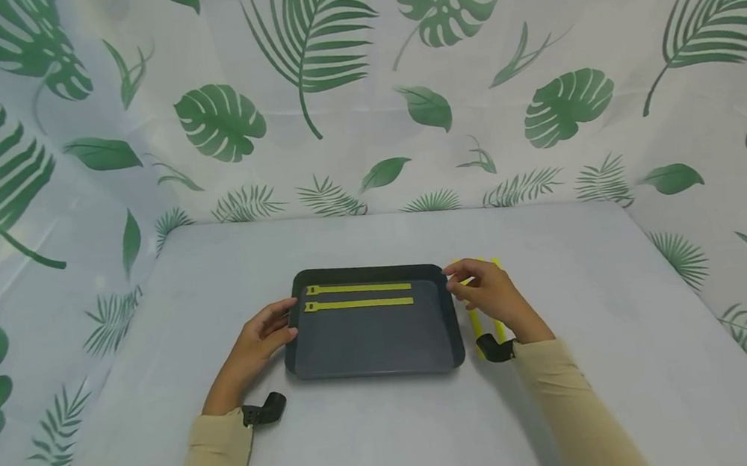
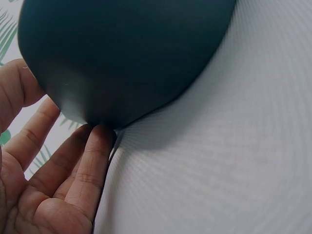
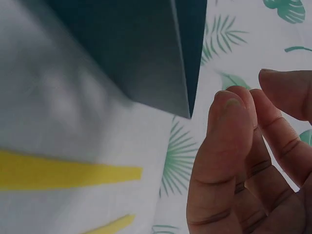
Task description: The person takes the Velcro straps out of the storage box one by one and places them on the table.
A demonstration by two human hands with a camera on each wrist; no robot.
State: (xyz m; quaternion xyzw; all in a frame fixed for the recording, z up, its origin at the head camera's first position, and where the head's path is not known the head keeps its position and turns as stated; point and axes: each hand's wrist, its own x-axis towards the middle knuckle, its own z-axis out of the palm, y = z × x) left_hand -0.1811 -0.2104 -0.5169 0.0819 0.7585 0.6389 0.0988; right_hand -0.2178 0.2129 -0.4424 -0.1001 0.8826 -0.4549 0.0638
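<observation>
A dark grey rectangular tray (image 1: pixel 377 345) rests on the white table. Two yellow strap-like cable ties (image 1: pixel 360 304) lie flat and parallel near its far side, their slotted heads to the left. My left hand (image 1: pixel 264 341) is at the tray's left rim. In the left wrist view, its fingertips (image 2: pixel 100 134) touch the outer wall, fingers nearly straight. By the far right corner is my right hand (image 1: pixel 487 293), with fingers loosely bent. The right wrist view shows a gap between these fingers (image 3: pixel 224 141) and the tray corner (image 3: pixel 165 92), and nothing held.
More yellow strips (image 1: pixel 501 332) lie on the table to the right of the tray, partly hidden under my right hand and wrist. A leaf-patterned white curtain (image 1: pixel 365 144) borders the table at the back and sides. Black wrist cameras (image 1: pixel 265 410) sit at both cuffs.
</observation>
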